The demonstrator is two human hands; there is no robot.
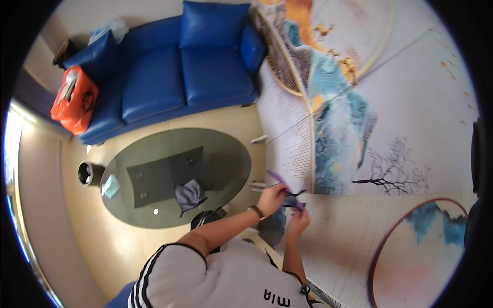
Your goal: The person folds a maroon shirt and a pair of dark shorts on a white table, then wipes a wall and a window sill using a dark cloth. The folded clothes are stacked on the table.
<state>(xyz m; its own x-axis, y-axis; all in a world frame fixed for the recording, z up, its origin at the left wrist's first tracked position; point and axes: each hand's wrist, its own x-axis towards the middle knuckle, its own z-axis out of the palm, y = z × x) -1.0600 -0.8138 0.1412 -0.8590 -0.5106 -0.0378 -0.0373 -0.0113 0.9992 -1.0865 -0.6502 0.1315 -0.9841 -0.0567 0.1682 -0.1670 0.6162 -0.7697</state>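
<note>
Both of my hands are raised together right of the glass table, on a thin purple and dark strip-like thing (276, 176) whose kind I cannot make out. My left hand (273, 198), with a dark band at its wrist, is closed around the middle of it, and a purple end sticks up past the fingers. Just below and to the right, my right hand (299, 222) pinches its lower purple end. Beneath the hands a dark blue-grey shape (273, 225) shows, partly hidden by my left forearm.
An oval glass table (226, 154) bears a crumpled dark grey cloth (189, 196) and a pale blue packet (110, 186). Beside it stands a dark bin (88, 173). Behind is a blue sofa (154, 84) with an orange bag (76, 100). A painted wall (339, 128) rises at the right.
</note>
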